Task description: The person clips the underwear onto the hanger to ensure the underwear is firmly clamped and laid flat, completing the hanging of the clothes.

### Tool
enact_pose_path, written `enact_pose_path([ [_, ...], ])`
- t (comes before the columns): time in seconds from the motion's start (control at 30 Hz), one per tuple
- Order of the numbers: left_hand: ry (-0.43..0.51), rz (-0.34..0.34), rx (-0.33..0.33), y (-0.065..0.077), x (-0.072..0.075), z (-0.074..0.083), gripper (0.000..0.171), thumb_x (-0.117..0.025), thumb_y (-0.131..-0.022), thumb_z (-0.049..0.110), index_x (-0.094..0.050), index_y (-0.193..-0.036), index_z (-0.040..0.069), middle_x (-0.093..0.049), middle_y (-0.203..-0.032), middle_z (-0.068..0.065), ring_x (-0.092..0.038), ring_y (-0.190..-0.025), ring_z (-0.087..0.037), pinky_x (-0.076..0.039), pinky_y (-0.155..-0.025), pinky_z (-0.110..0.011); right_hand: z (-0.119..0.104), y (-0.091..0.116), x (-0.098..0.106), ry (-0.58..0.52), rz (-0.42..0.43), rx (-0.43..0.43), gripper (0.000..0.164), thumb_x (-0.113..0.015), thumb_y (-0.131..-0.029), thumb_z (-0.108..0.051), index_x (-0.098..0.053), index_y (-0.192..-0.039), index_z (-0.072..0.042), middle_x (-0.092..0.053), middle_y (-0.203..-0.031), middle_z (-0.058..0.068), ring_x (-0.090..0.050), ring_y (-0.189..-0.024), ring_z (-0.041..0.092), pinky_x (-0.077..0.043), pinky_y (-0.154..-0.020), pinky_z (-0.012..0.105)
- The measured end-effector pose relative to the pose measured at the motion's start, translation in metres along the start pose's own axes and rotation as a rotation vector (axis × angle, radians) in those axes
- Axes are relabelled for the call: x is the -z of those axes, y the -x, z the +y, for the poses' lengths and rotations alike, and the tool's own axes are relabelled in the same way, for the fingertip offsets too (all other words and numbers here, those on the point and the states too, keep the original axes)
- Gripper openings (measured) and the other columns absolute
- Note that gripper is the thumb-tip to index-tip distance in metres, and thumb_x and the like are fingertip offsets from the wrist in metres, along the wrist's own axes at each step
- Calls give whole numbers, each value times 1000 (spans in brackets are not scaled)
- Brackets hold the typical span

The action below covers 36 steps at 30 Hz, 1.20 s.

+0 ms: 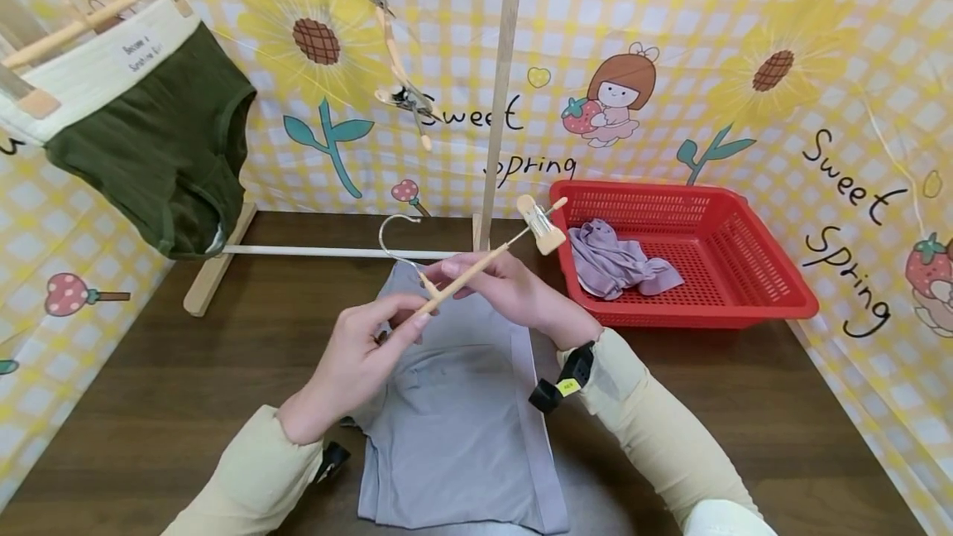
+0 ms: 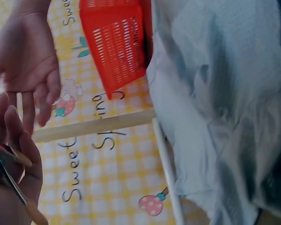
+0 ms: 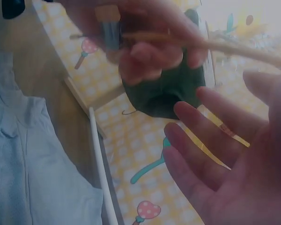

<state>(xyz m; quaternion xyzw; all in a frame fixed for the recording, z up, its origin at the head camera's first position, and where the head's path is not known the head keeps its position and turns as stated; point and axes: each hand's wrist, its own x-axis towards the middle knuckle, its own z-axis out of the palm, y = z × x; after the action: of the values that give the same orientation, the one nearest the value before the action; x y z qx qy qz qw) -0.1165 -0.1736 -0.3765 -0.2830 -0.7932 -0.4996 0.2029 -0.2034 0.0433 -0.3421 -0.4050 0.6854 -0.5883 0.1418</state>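
My left hand (image 1: pixel 357 354) pinches a wooden clip hanger (image 1: pixel 467 275) near the middle of its bar. Its metal hook points away, and one clip (image 1: pixel 542 224) sticks up at the right end. The other clip (image 3: pixel 110 28) lies under the left palm in the right wrist view. Behind the bar is my right hand (image 1: pixel 514 288), its fingers loosely extended; the right wrist view shows them spread with nothing gripped. Below both hands a grey garment (image 1: pixel 454 437) lies flat on the table, with a paler band along its right side.
A red basket (image 1: pixel 744 317) with a crumpled mauve cloth (image 1: pixel 610 259) stands at right. Dark green underpants (image 1: pixel 164 122) with a white waistband hang clipped at left. Another clip hanger (image 1: pixel 395 56) hangs from the wooden rack (image 1: pixel 502 89). A patterned cloth backs the brown table (image 1: pixel 186 404).
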Motion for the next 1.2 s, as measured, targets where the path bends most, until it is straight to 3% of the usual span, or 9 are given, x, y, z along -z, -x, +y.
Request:
enact_pose_path([
  [0.13,78,-48,33,-1,-6,-4,20,-65,-97,-2,-72,-107,15,-65,-80,8,-61,-78,-12,-49,-63,-26,-2,1,-2,-23,-61,27,31,-48,-107,-6,-66,-126,11,-69,-123,18,-67,-105,18,-52,-91,55],
  [0.27,123,-84,51,-3,-10,-5,16,-63,-100,1,-71,-107,13,-65,-81,5,-61,-83,-13,-48,-69,-28,-3,3,-2,-33,-70,30,30,-47,-107,-3,-66,-126,10,-69,-124,15,-65,-109,23,-50,-94,49],
  [0.5,75,-89,34,-8,-14,-5,19,-62,-101,2,-71,-100,18,-67,-99,7,-59,-97,-15,-49,-76,-29,-4,7,-2,-62,-108,77,32,-46,-108,-6,-64,-130,9,-69,-124,14,-61,-108,28,-48,-90,46],
  [0.6,63,-74,7,-9,-15,-4,21,-62,-100,-1,-73,-103,17,-68,-98,8,-58,-98,-17,-49,-74,-28,-3,8,-2,-79,-104,117,32,-46,-108,-5,-64,-128,11,-69,-120,15,-61,-103,30,-50,-87,44],
  [0.77,-9,-8,-29,-12,-17,-6,21,-68,-95,-3,-77,-107,11,-70,-100,6,-56,-94,-20,-44,-75,-34,-1,8,-5,-76,-39,169,28,-48,-106,-3,-67,-121,11,-71,-113,16,-63,-98,31,-51,-85,42],
  [0.9,-74,75,-6,-13,-19,-7,22,-73,-92,0,-77,-113,5,-72,-109,-1,-60,-100,-22,-45,-80,-39,-2,8,-9,-96,55,173,27,-52,-105,-5,-70,-112,12,-69,-116,19,-63,-109,31,-50,-92,43],
  [0.97,-102,114,6,-15,-20,-8,29,-75,-92,2,-73,-121,4,-70,-118,-3,-60,-110,-23,-47,-88,-40,-4,9,-10,-122,97,173,26,-52,-103,-4,-70,-109,14,-68,-117,21,-61,-113,33,-50,-94,45],
  [1.1,-175,172,33,-17,-15,-14,48,-77,-91,11,-61,-136,5,-57,-142,-5,-49,-131,-24,-39,-104,-47,-11,14,-7,-93,167,159,21,-55,-103,-2,-73,-105,10,-72,-112,16,-63,-113,31,-49,-95,44],
  [1.2,-226,139,71,-17,-9,-20,57,-78,-91,15,-54,-142,5,-49,-151,-6,-42,-138,-27,-34,-108,-52,-17,17,-2,-12,210,164,18,-58,-102,-1,-75,-104,5,-75,-104,9,-67,-105,28,-51,-92,43],
])
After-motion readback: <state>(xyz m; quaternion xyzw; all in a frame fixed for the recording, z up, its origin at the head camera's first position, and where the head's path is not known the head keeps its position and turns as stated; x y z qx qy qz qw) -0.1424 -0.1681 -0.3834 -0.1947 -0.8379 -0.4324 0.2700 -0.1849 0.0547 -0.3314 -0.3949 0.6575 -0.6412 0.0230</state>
